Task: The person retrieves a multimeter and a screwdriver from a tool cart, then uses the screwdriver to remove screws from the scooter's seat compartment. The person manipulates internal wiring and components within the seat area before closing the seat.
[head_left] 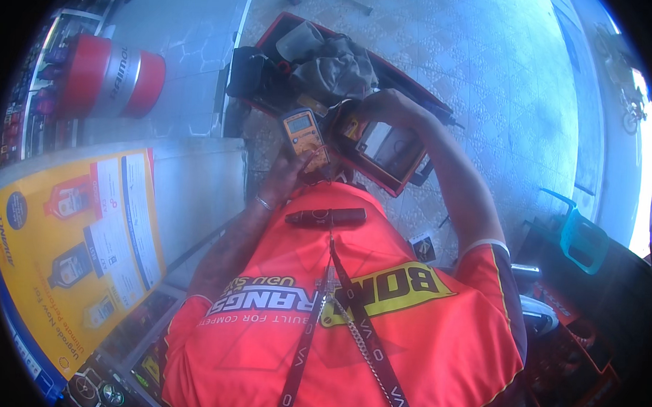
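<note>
Between our left fingers [299, 164] we grasp a multimeter [306, 137]; what our right fingers [372, 107] hold, we cannot tell. Seemingly measuring, we next need steadiness.

Red drum [84, 77]: dark lettering on silver band [120, 79]. Yellow poster [34, 240]: dark-blue and orange-brown lettering; small print on pale panels [126, 229]. Red jersey [436, 347]: bold dark letters on yellow patch [418, 287], white lettering [272, 300] alongside. Dark lanyard [366, 337]: pale repeated letters. Orange multimeter [308, 140]: markings too small to read.
</note>
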The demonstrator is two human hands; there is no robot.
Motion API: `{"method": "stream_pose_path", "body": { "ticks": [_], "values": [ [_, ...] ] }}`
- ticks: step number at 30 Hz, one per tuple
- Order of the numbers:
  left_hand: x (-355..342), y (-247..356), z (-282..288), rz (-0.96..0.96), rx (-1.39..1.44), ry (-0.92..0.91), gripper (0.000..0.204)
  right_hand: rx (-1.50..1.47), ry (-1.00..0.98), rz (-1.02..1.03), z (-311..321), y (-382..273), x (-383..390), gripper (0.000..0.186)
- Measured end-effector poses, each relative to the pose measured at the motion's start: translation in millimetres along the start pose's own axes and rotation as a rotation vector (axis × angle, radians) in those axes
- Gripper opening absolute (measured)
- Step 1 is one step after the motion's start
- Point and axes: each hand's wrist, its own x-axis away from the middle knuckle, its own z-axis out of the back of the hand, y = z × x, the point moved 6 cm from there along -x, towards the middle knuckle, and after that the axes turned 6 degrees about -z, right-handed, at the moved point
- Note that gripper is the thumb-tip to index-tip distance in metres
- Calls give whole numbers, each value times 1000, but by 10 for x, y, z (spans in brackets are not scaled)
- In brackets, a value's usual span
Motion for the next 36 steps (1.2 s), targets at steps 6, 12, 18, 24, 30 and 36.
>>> {"method": "stream_pose_path", "body": {
  "ticks": [6,12,18,24,30,36],
  "values": [
    [27,-6,-22,9,21,-29,49,152,-154,-45,-245,5,-80,27],
    [53,-2,-27,33,20,0,48,200,-90,3,-276,41,-123,38],
    [57,-15,-4,33,16,1,49,262,-76,-7,-293,44,-111,41],
    [54,-42,0,24,6,-8,49,301,-50,10,-257,7,-92,40],
    [72,27,-81,26,-21,-26,49,295,-45,-15,-234,-9,-81,29],
    [80,47,-130,27,-27,-51,48,298,-82,-63,-262,-44,-45,26]
  ]
}}
